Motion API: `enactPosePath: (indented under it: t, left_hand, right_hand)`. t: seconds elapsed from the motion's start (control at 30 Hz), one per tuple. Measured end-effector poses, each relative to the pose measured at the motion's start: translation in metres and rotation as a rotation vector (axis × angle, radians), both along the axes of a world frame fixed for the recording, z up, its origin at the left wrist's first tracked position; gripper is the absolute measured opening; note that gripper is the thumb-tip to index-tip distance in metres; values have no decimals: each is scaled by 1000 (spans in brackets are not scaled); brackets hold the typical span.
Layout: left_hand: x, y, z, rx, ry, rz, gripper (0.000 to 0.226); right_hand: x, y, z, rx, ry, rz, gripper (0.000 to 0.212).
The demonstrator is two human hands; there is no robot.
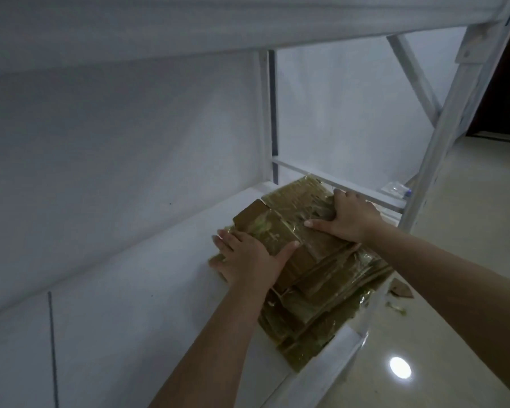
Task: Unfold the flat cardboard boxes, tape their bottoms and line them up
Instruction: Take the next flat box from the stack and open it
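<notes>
On the white shelf [147, 260], the left hand [248, 257] clasps the near-left edge of the stack of flattened cardboard boxes [321, 272], thumb on top, while farther back the right hand [351, 219] curls over its far edge.

White shelf [147, 260] against a wall, stack of flattened cardboard boxes [321, 278] lying on its right end
</notes>
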State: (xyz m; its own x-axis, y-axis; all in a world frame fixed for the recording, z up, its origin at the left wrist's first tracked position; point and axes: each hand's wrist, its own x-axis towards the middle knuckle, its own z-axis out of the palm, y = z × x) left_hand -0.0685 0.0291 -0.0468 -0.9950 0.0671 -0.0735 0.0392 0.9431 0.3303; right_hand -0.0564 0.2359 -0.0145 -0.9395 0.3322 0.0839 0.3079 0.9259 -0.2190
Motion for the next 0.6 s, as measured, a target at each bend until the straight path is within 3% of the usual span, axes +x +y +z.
enactPosePath:
  t: [0.17, 0.33, 0.43, 0.53, 0.6]
  left_hand:
    - [2, 0, -3, 55, -54, -17, 136]
    - [15, -8, 21, 150, 3, -44, 132]
    - [24, -16, 47, 398, 94, -76, 122]
    - [30, -27, 69, 768, 208, -61, 90]
    - [33, -38, 75, 871, 240, -29, 74]
  right_hand:
    - [1, -2, 2, -127, 103, -33, 98]
    - [11, -7, 27, -97, 153, -54, 88]
    - [20, -14, 50, -123, 241, -45, 86]
    - [27, -27, 69, -216, 348, -7, 88]
    - [32, -40, 72, -269, 378, 23, 89]
